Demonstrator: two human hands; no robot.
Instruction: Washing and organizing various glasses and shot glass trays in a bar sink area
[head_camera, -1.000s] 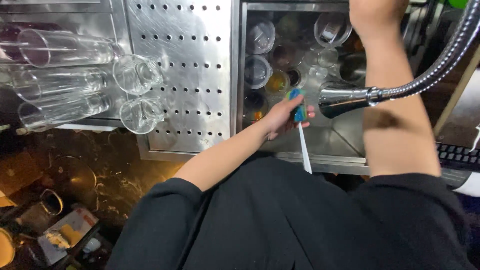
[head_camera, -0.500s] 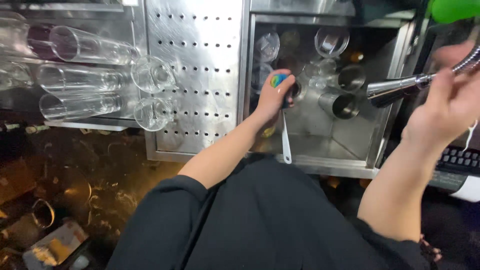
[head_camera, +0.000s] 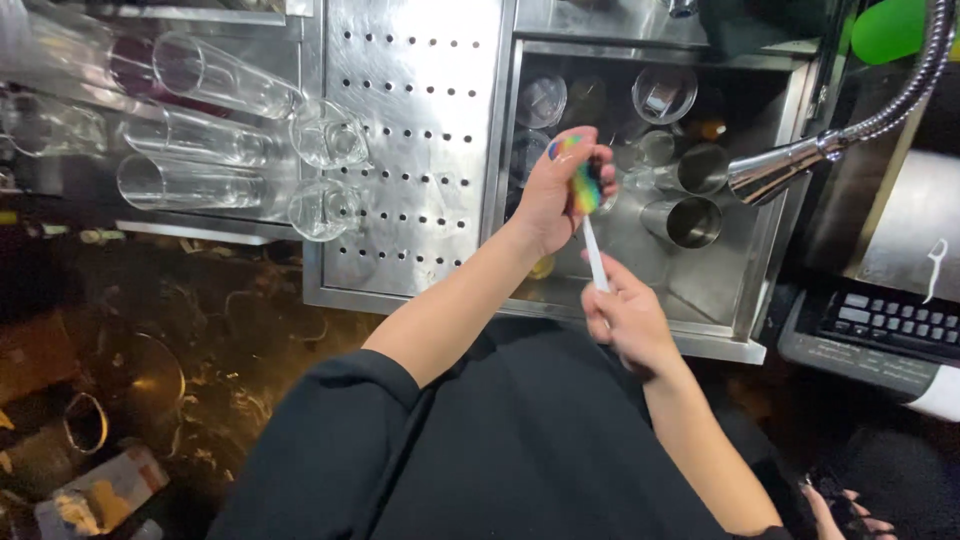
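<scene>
Right hand (head_camera: 625, 320) now grips brush (head_camera: 590, 215) over steel sink (head_camera: 745, 300), left hand (head_camera: 560, 190) too.

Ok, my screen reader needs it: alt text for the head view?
Over a steel sink, the left hand grips the rainbow-coloured head of a white-handled brush, the right hand holding its handle end. Metal cups lie in the sink.

We count one rainbow brush (head_camera: 586, 186), two hands, two steel cups (head_camera: 692, 220) in the sink (head_camera: 742, 300), and perhaps six glasses (head_camera: 190, 182) on the drainboard, edges blurred.
</scene>
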